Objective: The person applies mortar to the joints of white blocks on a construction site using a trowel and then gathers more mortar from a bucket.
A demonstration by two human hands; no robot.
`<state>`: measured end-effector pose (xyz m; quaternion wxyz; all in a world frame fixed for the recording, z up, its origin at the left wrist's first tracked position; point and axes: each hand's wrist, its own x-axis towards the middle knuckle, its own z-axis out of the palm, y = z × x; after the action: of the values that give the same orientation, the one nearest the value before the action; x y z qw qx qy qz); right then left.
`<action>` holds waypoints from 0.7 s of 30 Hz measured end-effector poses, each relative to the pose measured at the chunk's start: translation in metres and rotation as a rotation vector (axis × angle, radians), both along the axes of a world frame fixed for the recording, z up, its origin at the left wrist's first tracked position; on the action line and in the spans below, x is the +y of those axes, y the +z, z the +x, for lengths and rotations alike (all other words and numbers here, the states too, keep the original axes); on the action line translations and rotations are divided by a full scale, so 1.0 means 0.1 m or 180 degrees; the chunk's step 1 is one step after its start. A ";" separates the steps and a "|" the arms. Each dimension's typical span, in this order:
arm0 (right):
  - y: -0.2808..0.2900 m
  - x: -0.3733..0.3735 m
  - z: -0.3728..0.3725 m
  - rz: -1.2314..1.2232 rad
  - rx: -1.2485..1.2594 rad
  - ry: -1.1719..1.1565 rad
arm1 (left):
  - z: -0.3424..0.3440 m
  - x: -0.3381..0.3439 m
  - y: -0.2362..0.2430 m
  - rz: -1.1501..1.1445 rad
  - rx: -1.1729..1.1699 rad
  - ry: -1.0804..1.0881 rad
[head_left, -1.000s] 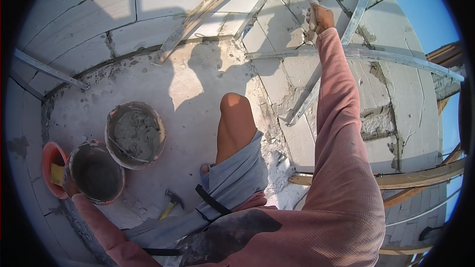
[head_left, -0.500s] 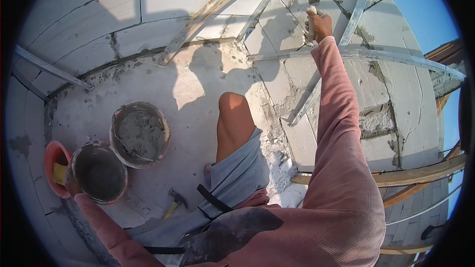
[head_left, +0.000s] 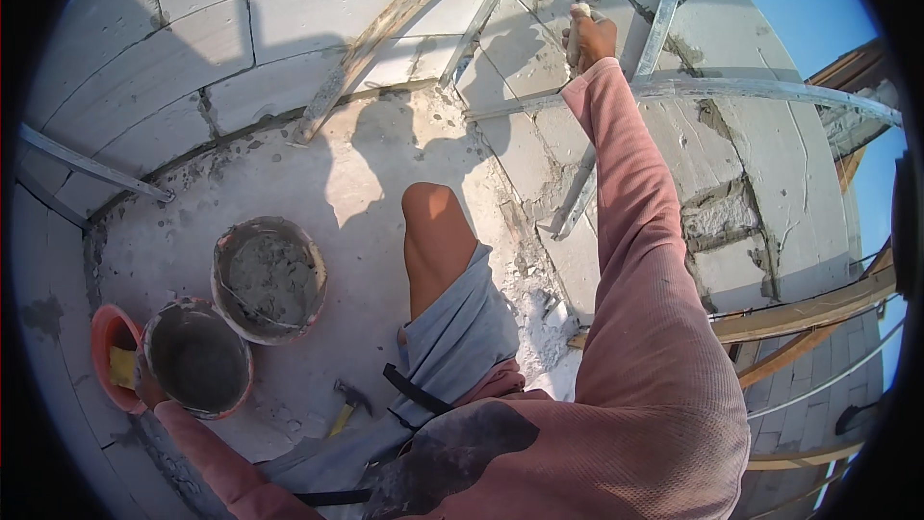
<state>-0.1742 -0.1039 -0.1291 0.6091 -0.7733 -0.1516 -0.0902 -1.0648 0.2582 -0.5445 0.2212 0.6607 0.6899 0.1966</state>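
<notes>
My right hand [head_left: 595, 39] is raised to the block wall [head_left: 539, 63], closed around the pale handle of what looks like a trowel [head_left: 575, 43]. Just beyond the fist is a dark grey patch; whether it is the blade or wet mortar I cannot tell. Down at the left, my left hand [head_left: 147, 385] grips the rim of a bucket [head_left: 200, 358] with a grey, smooth-looking inside. Its fingers are partly in shadow. Behind that stands a bucket of thick grey mortar [head_left: 269, 279]. A red bucket [head_left: 108, 332] with a yellow sponge-like piece [head_left: 122, 366] touches the gripped bucket's left side.
A hammer [head_left: 348, 404] lies on the floor beside my leg. Metal braces [head_left: 712, 89] and a wooden prop [head_left: 371, 43] cross in front of the walls. Whitish rubble [head_left: 544, 327] lies along the right wall's foot. Wooden beams [head_left: 808, 308] jut in at the right.
My view has shifted slightly, so the right wall and raised arm sit further left in the picture. The right hand remains at the same wall area; the left hand stays at the bucket rim.
</notes>
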 end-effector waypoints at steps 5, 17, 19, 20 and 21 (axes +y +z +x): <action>0.25 -0.10 0.37 -0.0493 0.0053 -0.0118 | -0.12 0.06 -0.20 0.0079 -0.0506 -0.0055; 0.25 0.18 0.55 -0.0858 -0.0040 -0.0202 | -0.12 0.08 -0.19 0.0099 -0.0346 -0.0162; 0.27 0.32 0.59 -0.0809 -0.0208 -0.0273 | -0.11 0.02 -0.14 0.0072 -0.0131 -0.0132; 0.25 0.37 0.58 -0.0763 -0.0381 -0.0349 | -0.11 -0.02 -0.08 -0.0013 -0.0259 -0.0073; 0.24 0.36 0.65 -0.0834 -0.0635 -0.0556 | -0.07 -0.03 -0.05 -0.0096 -0.0413 -0.0060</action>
<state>-0.1096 -0.0675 -0.1054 0.4750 -0.8434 -0.1539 -0.1985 -1.0719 0.2551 -0.5494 0.2772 0.6496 0.6708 0.2265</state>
